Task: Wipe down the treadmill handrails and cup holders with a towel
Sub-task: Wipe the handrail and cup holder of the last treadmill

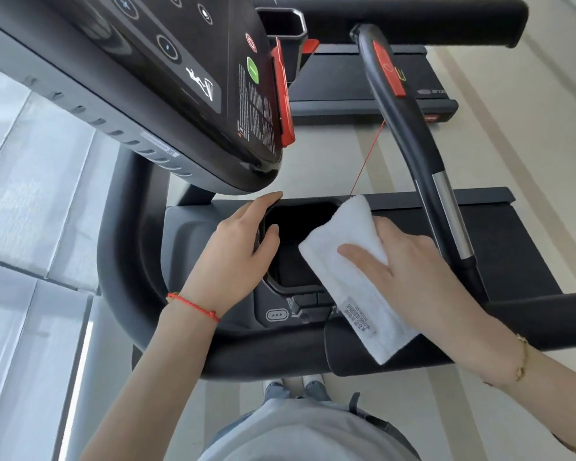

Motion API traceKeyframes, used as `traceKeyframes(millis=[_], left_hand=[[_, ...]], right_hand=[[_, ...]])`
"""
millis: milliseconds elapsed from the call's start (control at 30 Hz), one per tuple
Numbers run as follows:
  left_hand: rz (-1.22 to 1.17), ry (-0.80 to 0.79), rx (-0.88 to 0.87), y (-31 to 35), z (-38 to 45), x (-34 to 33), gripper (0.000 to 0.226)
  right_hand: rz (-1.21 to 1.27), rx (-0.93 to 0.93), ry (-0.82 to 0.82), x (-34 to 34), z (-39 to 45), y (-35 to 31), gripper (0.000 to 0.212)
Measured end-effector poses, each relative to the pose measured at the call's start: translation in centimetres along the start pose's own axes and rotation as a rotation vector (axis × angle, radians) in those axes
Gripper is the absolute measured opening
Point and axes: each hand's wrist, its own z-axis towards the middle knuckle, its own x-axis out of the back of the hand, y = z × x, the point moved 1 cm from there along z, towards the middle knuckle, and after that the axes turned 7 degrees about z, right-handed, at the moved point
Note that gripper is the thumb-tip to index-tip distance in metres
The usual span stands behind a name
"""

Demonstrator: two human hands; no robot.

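Pale striped flooring (529,134) is seen beneath a dark treadmill. At centre, a folded white towel (350,274) is grasped by the right hand (409,264), thumb laid across its top face and fingers hidden beneath, and is held over the right edge of the black cup holder (300,257), its label end lying above the front handrail (246,354). The left hand (240,257) is rested on the cup holder's left rim with fingers relaxed, nothing being held. A curved handrail (413,134) is seen at right, and the control console (180,78) is seen above.
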Motion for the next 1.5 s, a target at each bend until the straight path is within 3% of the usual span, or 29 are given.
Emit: traceKeyframes(millis=[167, 300, 400, 567, 633, 800, 933, 1133, 1300, 1500], left_hand=[[-0.002, 0.008, -0.007, -0.3, 0.0, -0.2, 0.045], [0.035, 0.016, 0.004, -0.5, -0.1, -0.3, 0.045], [0.03, 0.01, 0.023, -0.4, -0.1, -0.4, 0.046], [0.015, 0.018, 0.008, -0.3, -0.3, -0.3, 0.046], [0.005, 0.012, 0.015, -0.2, -0.4, -0.3, 0.046], [0.005, 0.018, 0.022, -0.4, -0.5, -0.4, 0.046], [0.014, 0.018, 0.026, -0.2, -0.6, -0.3, 0.047], [0.031, 0.027, 0.013, -0.3, -0.3, -0.4, 0.045], [0.013, 0.01, 0.012, -0.5, -0.3, -0.3, 0.045], [0.025, -0.001, 0.039, -0.3, -0.6, -0.2, 0.046]], right_hand=[[-0.199, 0.532, 0.07, -0.1, -0.7, 1.4, 0.069], [-0.238, 0.869, -0.111, -0.3, -0.3, 2.3, 0.064], [-0.186, 0.902, -0.193, -0.7, -0.1, 1.5, 0.062], [-0.419, 0.694, -0.383, -2.8, 0.7, -2.7, 0.053], [-0.511, 0.705, -0.39, -3.1, 1.0, -2.8, 0.055], [-0.375, 0.993, -0.141, -2.0, 1.4, 0.7, 0.055], [-0.391, 1.143, -0.137, -1.6, 2.4, 1.7, 0.055], [-0.432, 0.8, -0.439, -3.1, 3.1, -1.9, 0.049], [-0.32, 0.965, -0.234, -3.0, 2.5, 0.2, 0.053], [-0.351, 1.228, 0.023, -2.5, 2.9, 1.4, 0.053]])
